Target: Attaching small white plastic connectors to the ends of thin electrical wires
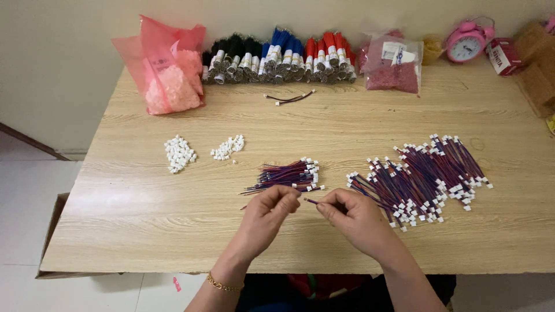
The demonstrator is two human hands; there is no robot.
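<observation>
My left hand (267, 212) and my right hand (351, 216) meet over the near middle of the wooden table (144, 214). The right hand pinches a thin wire lead (312, 201) whose end points toward the left fingertips. My left fingertips are pinched together; what they hold is too small to tell. Just beyond my hands lies a small bundle of red, blue and black wire leads with white connectors (289, 175). A larger heap of the same leads (428, 176) spreads to the right. Two little piles of white plastic connectors (179, 153) (228, 147) lie to the left.
Along the back wall stand a pink bag of white parts (170, 72), bundles of black, blue and red wires (280, 58), a clear bag of red parts (393, 66), a pink alarm clock (467, 43) and a red box (504, 56). One loose lead (289, 98) lies mid-table.
</observation>
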